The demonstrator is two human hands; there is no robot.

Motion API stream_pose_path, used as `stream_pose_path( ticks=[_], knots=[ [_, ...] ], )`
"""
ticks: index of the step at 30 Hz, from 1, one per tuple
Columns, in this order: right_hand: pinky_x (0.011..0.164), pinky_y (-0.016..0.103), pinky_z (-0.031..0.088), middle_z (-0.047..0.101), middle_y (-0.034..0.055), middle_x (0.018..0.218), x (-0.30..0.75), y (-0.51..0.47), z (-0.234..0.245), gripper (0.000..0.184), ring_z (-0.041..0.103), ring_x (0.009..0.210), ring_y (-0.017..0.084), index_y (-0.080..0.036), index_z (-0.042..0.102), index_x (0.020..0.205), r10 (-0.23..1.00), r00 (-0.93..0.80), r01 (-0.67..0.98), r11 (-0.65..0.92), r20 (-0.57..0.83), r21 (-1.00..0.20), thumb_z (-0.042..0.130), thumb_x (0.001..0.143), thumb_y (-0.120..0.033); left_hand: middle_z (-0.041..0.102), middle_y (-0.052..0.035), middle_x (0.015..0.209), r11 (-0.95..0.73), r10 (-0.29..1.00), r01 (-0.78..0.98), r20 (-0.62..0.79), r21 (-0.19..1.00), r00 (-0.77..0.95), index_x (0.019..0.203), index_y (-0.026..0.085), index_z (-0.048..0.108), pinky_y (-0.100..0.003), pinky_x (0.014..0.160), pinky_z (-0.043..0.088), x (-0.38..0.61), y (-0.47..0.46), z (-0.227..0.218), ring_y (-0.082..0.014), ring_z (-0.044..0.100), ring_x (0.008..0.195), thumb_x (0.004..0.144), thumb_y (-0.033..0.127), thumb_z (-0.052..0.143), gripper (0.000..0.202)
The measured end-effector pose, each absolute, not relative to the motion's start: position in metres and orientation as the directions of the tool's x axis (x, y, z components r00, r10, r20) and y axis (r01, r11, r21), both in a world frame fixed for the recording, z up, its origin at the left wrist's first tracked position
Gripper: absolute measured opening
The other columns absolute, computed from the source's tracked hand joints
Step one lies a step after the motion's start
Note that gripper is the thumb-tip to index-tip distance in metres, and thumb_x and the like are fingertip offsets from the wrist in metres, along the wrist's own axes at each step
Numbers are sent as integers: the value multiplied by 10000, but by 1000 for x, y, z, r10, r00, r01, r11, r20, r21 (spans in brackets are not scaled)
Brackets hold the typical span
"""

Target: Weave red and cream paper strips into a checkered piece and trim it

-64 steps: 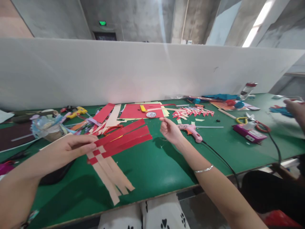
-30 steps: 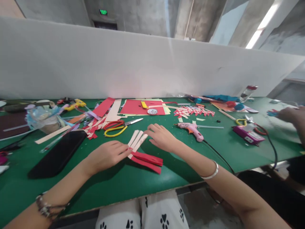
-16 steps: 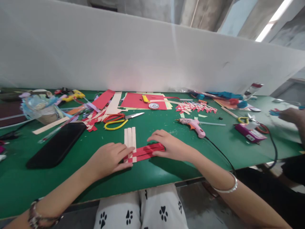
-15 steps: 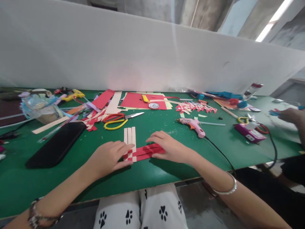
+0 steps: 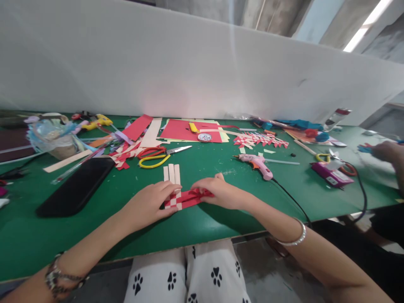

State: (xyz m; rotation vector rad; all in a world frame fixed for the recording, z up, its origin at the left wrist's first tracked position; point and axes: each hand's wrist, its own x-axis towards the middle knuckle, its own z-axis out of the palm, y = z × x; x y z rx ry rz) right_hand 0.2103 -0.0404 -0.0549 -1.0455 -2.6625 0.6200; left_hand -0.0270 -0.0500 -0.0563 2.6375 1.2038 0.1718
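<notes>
At the near centre of the desk (image 5: 221,223), left hand (image 5: 151,204) presses flat and open on a small woven patch (image 5: 174,203), right hand (image 5: 217,193) pinches the red strips (image 5: 192,197); cream strips (image 5: 172,172) remain largely unwoven.

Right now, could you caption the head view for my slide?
Left hand presses and right hand grips a red-and-cream paper weave on a green table, scissors and a pink glue gun beyond.

The person wears a silver bangle (image 5: 292,240), beaded bracelet (image 5: 59,277), white paw-print trousers (image 5: 192,275).
</notes>
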Motion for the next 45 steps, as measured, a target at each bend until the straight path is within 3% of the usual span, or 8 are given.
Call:
stream_pose_path(
  ticks=[9, 13, 17, 21, 24, 27, 35, 45],
  knots=[
    [831, 388, 158, 615, 19, 894, 188, -41, -36, 207, 476, 858, 157, -217, 648, 832, 648, -709, 671, 742, 279, -20, 456, 894, -174, 607, -35, 817, -603, 798, 793, 72, 85, 598, 882, 194, 569, -274, 571, 386, -9, -54, -54, -202, 586, 721, 772, 501, 524, 329],
    [898, 420, 135, 599, 14, 964, 182, -48, -31, 235, 467, 885, 163, -253, 637, 878, 587, -711, 659, 748, 387, 76, 419, 904, -170, 560, -11, 692, -519, 854, 842, 112, 145, 507, 740, 198, 506, -257, 497, 337, -2, -56, -59, -177, 559, 616, 805, 430, 474, 243],
    [893, 376, 240, 568, 49, 1055, 211, -53, -30, 219, 502, 946, 179, -253, 576, 1065, 647, -550, 744, 667, 528, -42, 438, 896, -239, 525, 29, 587, -407, 910, 866, 55, 290, 410, 693, 215, 444, -243, 465, 302, 1, -58, -57, -148, 518, 521, 847, 328, 372, 204],
    [819, 346, 378, 558, 100, 1058, 269, -56, -44, 292, 521, 973, 219, -191, 514, 1139, 812, -156, 914, 334, 562, -229, 443, 868, -275, 538, 2, 560, -379, 922, 867, 50, 324, 384, 566, 216, 382, -267, 528, 350, -4, -62, -55, -174, 541, 560, 857, 339, 333, 320],
    [747, 395, 405, 557, 183, 1035, 307, -56, -60, 407, 505, 990, 315, -106, 510, 1142, 860, 195, 981, -181, 471, -76, 488, 831, -368, 579, -6, 629, -384, 916, 810, 74, 443, 393, 577, 216, 415, -260, 601, 398, -10, -66, -53, -180, 573, 647, 887, 352, 261, 372],
    [698, 390, 419, 587, 200, 980, 328, -52, -73, 419, 538, 957, 334, -87, 569, 1017, 890, 404, 907, -419, 213, 30, 443, 843, -446, 608, 9, 656, -353, 919, 745, 61, 566, 389, 620, 213, 485, -242, 643, 419, -16, -67, -52, -162, 579, 656, 909, 375, 228, 420],
    [690, 349, 413, 621, 194, 980, 348, -33, -86, 328, 608, 888, 290, -75, 530, 1029, 906, 420, 908, -419, 50, -26, 327, 888, -290, 654, -25, 779, -323, 938, 784, 72, 530, 338, 686, 207, 596, -280, 722, 447, -22, -66, -60, -206, 600, 793, 895, 449, 272, 455],
    [704, 307, 396, 612, 109, 952, 305, -64, -73, 335, 562, 846, 230, -156, 486, 1119, 866, 275, 931, -130, 418, -342, 365, 848, -311, 701, -44, 806, -218, 972, 827, 39, 519, 232, 685, 211, 637, -300, 748, 456, -33, -68, -63, -243, 631, 841, 873, 509, 234, 535]
  ],
)
